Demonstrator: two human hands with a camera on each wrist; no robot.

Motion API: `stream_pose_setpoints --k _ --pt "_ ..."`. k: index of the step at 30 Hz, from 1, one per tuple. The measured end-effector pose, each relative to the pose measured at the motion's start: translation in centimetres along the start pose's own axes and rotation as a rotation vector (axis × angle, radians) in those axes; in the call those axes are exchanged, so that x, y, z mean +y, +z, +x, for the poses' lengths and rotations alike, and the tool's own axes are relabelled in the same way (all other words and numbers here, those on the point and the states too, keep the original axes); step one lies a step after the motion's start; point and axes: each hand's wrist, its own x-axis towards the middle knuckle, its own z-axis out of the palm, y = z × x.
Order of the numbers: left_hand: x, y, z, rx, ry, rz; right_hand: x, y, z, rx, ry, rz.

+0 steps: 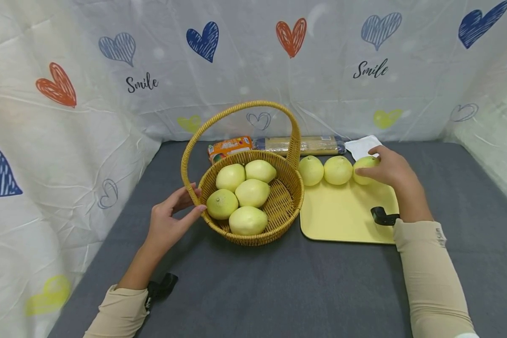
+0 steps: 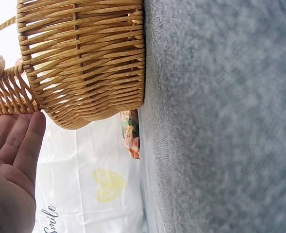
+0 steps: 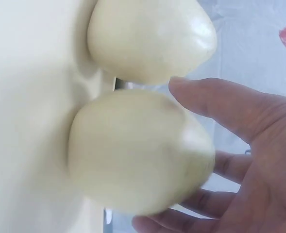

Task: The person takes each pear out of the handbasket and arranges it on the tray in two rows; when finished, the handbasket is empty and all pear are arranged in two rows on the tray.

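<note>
A woven wicker basket [image 1: 281,199] with a tall hoop handle [image 1: 241,109] stands left of a yellow tray [image 1: 342,211]. Several pale yellow-green fruits, shaped like small pomelos [image 1: 252,193], lie in it. My left hand [image 1: 169,220] holds the basket at the handle's left base, thumb on one side and fingers on the other; the left wrist view shows the basket's woven side [image 2: 84,58]. Three similar pomelos line the tray's far edge. Around the rightmost pomelo [image 3: 138,155] are the thumb and fingers of my right hand [image 1: 390,166]. Its neighbour [image 3: 150,39] sits beside it, just past the thumb tip.
Behind the basket lie an orange packet [image 1: 229,147] and a long clear pack of pale sticks [image 1: 310,144]. A white paper or cloth piece [image 1: 362,145] is behind the right hand. A white curtain [image 1: 245,70] with printed hearts borders the grey-covered table [image 1: 279,291].
</note>
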Motion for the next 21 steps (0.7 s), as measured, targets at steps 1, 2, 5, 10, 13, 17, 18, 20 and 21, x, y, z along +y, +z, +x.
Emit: stream_pose_setpoints --k 1,2,5,10,13,17,18,20,21 --pt "0.2 0.0 0.0 0.001 0.003 0.001 -0.2 0.0 0.0 0.010 -0.011 -0.012" --pt "0.7 0.0 0.2 0.003 0.007 0.004 -0.5 0.0 0.0 0.019 -0.022 -0.023" --pt "2.1 0.0 0.5 0.006 0.013 0.009 -1.5 -0.1 -0.3 0.061 -0.043 -0.054" --pt "3.5 -0.1 0.9 0.005 0.013 0.018 -4.0 -0.5 -1.5 0.112 -0.080 -0.094" --pt "2.8 -0.1 0.8 0.010 0.021 0.010 -5.9 -0.5 -2.3 0.108 -0.151 -0.101" --pt "0.9 0.0 0.2 0.013 0.018 -0.004 -8.5 0.7 -3.1 0.112 -0.331 -0.096" --pt "0.4 0.0 0.1 0.011 0.016 -0.005 -9.2 1.2 -3.2 0.116 -0.390 -0.099" --pt "0.0 0.0 -0.1 0.007 0.014 -0.009 -10.5 2.5 -3.1 0.125 -0.518 -0.107" --pt "-0.2 0.0 -0.1 0.007 0.016 -0.010 -11.1 3.2 -3.0 0.129 -0.588 -0.113"
